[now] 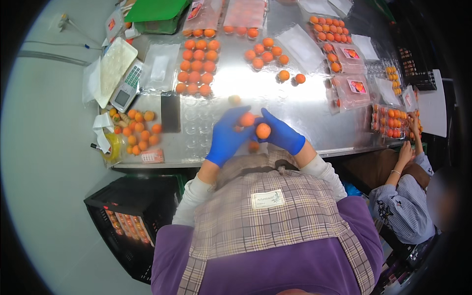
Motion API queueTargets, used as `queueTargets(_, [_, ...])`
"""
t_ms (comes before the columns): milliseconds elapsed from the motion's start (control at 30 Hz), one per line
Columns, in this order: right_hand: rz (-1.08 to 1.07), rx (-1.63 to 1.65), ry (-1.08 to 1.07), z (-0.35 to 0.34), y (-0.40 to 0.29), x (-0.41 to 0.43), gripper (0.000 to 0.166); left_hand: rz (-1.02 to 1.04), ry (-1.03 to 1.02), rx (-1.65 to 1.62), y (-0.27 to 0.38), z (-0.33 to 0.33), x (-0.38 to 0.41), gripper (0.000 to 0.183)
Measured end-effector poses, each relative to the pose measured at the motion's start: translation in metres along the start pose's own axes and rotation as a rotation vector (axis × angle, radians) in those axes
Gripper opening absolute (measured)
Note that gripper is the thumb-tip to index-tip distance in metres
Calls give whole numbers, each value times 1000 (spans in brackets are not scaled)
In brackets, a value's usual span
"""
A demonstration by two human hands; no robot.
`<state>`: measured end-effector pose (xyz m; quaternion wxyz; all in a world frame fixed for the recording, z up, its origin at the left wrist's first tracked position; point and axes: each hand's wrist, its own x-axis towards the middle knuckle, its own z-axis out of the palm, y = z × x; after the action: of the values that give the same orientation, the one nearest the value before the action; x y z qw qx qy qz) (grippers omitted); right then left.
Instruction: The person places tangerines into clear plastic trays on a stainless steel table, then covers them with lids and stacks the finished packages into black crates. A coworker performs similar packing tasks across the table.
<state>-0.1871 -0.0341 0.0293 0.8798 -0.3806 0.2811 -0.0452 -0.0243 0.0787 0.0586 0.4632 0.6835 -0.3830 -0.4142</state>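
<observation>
Both my hands wear blue gloves and meet close to my apron. My left hand [229,134] is around an orange-red round fruit [246,119]. My right hand [281,133] holds an orange round fruit [263,131] at its fingertips. Another fruit [253,146] shows blurred just below the hands. Beside my left hand is an empty clear plastic tray [194,127] with round hollows. Past it, a clear tray filled with orange fruits [196,66] lies on the metal table. Loose fruits [267,56] sit further off, beyond my hands.
Loose smaller fruits [139,127], a scale or calculator-like keypad device [127,86] and a tape roll [115,147] are at the left. Packed trays [352,90] line the right side. A co-worker's hands [405,153] are at far right. A black crate [129,217] stands below the table's left end.
</observation>
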Motion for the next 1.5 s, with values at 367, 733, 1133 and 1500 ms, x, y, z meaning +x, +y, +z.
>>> queueTargets(367, [-155,-286,179,-21,-14,-32,51,161,187,276,-22,5,5,57])
queueTargets(733, [-222,-575,440,-43,-2,-33,39,-76,112,73,-22,15,10,44])
queueTargets(1133, [-481,-598,828,-108,-3,-8,43,55,77,97,-44,53,101,43])
queueTargets(1500, [-679,-814,855,-120,-50,45,39,347,243,490,-68,95,193,23])
